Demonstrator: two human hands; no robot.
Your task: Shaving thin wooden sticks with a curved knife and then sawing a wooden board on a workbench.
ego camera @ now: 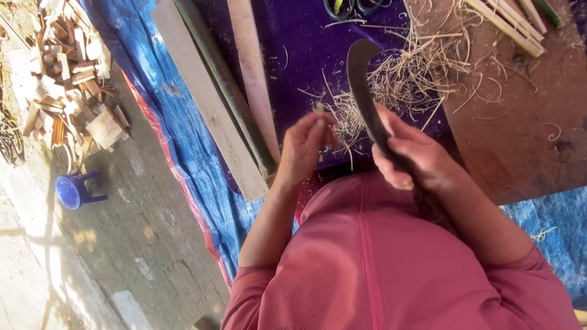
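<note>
Knife (365, 91) sits clenched in my right hand (411, 156), curved blade pointing up over the shavings (403, 76). My left hand (309, 146) pinches a thin sliver (320, 109) just beside it.

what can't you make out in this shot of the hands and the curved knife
- Head view: the small sliver in the left hand is too thin and mostly covered by its fingers.
- The handle of the curved knife is hidden inside the right hand.
- The dark round items and bamboo strips are cut off by the top edge.
</note>
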